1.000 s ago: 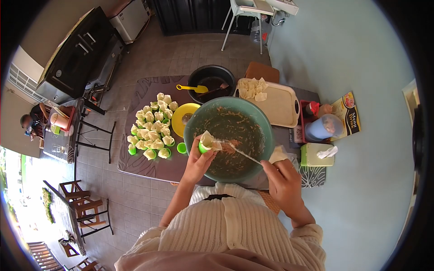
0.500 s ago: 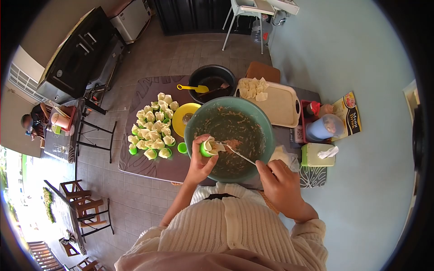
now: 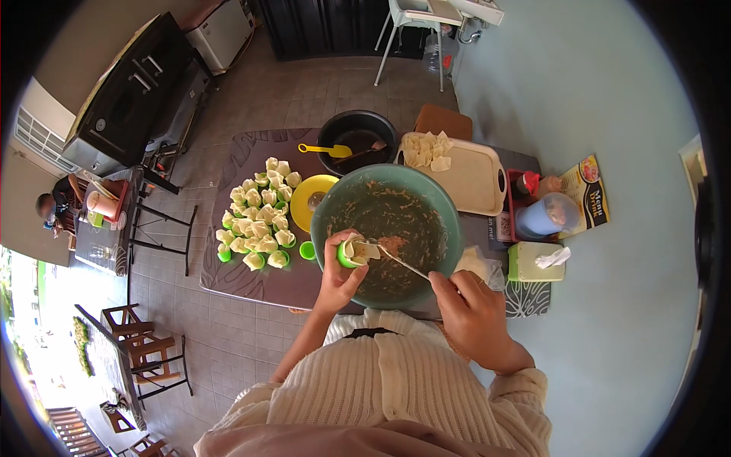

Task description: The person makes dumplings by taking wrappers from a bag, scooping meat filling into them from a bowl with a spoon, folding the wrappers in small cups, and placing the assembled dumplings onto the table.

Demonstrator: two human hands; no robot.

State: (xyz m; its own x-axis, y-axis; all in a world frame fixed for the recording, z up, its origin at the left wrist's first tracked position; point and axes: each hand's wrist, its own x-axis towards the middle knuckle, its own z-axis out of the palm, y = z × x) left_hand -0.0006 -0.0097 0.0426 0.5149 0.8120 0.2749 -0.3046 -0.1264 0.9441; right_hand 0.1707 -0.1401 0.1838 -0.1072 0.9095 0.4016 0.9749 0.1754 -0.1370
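My left hand (image 3: 339, 278) is closed round a small green cup (image 3: 346, 254) lined with a pale dough wrapper (image 3: 364, 250). The cup is tilted over the left part of a large green basin (image 3: 453, 221). Pinched in my right hand (image 3: 474, 312) is the handle of a metal spoon (image 3: 407, 265), whose tip reaches to the wrapper's opening. A lump of pinkish filling (image 3: 393, 245) lies in the basin, with smears over its walls. Left of the basin stand several wrapper-lined green cups (image 3: 259, 221) and one bare green cup (image 3: 307, 250).
A yellow plate (image 3: 302, 199) and a black basin (image 3: 358, 122) with a yellow scoop (image 3: 335, 150) sit beside the green basin. To the right are a tray (image 3: 464, 186) with wrappers (image 3: 428, 148), a tissue box (image 3: 533, 263) and a blue container (image 3: 544, 217). A person (image 3: 65, 202) sits far left.
The spoon in my right hand has shifted slightly, its tip staying near the wrapper. The wrapper's opening now shows wider. My left hand and cup have barely moved.
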